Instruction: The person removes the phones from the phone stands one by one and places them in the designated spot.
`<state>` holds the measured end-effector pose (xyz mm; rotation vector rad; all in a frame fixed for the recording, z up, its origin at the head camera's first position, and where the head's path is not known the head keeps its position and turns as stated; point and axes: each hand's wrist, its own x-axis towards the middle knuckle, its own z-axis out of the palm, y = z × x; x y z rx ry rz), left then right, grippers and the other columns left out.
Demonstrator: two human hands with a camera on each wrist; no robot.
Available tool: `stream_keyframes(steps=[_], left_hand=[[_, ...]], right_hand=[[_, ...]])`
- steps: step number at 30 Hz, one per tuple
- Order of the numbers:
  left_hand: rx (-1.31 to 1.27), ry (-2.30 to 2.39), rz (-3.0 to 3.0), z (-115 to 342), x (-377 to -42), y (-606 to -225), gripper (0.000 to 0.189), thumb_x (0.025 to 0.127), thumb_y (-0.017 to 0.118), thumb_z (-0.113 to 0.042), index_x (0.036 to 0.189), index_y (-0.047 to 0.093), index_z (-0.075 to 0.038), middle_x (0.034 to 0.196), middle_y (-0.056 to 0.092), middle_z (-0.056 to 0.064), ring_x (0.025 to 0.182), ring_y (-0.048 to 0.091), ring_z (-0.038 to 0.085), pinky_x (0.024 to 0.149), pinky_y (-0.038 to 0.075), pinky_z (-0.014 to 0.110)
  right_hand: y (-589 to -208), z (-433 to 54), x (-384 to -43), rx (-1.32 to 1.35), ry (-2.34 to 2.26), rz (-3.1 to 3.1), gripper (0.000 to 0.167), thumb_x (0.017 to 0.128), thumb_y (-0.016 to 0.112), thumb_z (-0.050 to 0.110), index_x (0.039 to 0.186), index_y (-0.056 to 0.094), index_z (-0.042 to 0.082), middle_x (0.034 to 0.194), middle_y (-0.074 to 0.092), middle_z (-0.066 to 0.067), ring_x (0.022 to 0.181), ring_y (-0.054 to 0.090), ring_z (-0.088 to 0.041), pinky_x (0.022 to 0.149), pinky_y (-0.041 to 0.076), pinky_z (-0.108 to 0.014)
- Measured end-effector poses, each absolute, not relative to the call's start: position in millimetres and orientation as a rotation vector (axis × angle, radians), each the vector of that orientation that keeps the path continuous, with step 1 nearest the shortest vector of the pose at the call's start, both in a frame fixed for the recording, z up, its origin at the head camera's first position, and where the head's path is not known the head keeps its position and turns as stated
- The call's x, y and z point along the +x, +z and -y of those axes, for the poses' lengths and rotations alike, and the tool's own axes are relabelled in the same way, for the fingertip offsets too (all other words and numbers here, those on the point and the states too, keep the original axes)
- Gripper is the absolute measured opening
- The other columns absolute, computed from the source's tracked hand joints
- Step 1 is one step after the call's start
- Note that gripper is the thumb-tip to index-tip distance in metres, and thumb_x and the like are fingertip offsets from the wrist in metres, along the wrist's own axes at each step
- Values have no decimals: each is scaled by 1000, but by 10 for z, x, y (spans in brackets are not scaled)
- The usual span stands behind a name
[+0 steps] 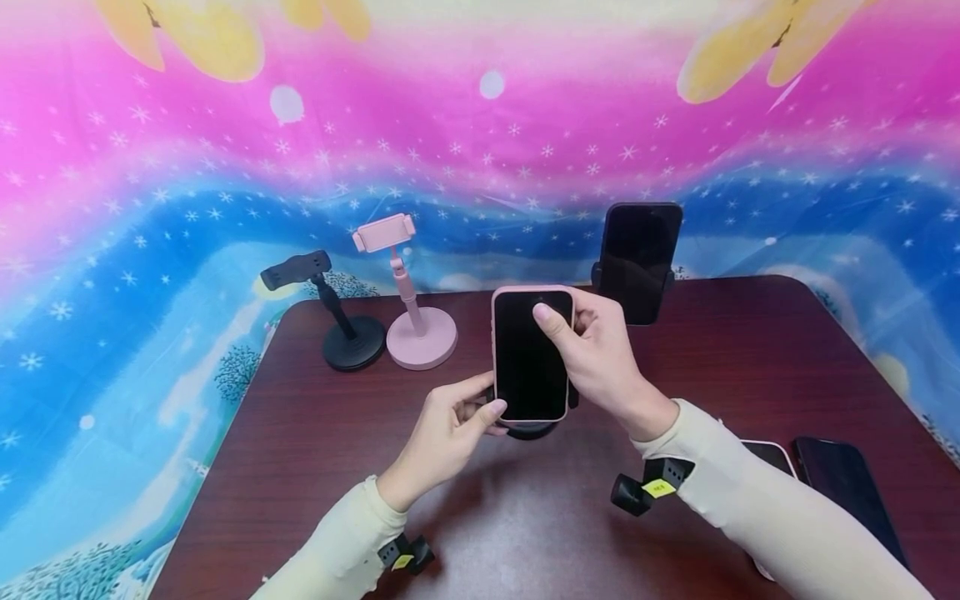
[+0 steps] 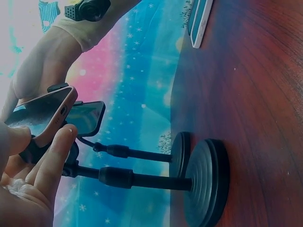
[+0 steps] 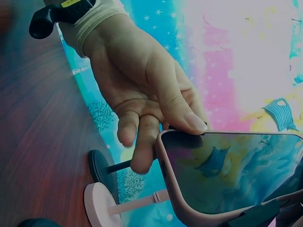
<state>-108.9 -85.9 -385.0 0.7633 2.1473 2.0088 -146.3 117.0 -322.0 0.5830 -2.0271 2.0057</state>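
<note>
A smartphone in a pink case [image 1: 531, 358] stands upright at a black phone stand, its dark screen facing me. My right hand [image 1: 603, 354] grips its upper right side, thumb across the screen and fingers behind. At the lower left corner, my left hand [image 1: 446, 433] holds the phone between its thumb and the fingers behind. The left wrist view shows the stand's round black base [image 2: 208, 184] and pole below the phone. Dark clamp arms [image 3: 255, 215] overlap the phone's edge in the right wrist view, where the left thumb [image 3: 194, 122] lies on the phone's rim.
Behind, a black stand holds another dark phone [image 1: 641, 262]. A pink stand [image 1: 422, 337] and a black stand [image 1: 354, 343] stand at the back left. A white-edged phone [image 1: 772, 454] and a black phone [image 1: 847, 483] lie at the right, partly behind my sleeve. Patterned cloth [image 1: 480, 150] hangs behind the table.
</note>
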Motion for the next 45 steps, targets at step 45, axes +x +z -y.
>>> stream_keyframes(steps=[45], left_hand=[[755,1995,-2202,867,-1098,-3862,39,100,59,-1,139,56,6,121,69,28,91,73,43,72,65,33]], right_hand=[[-3212,-1138,-1433,505,2059,1908,17,101,58,4,108,72,-2,87,79,9,76,77,-10,69,64,-30]])
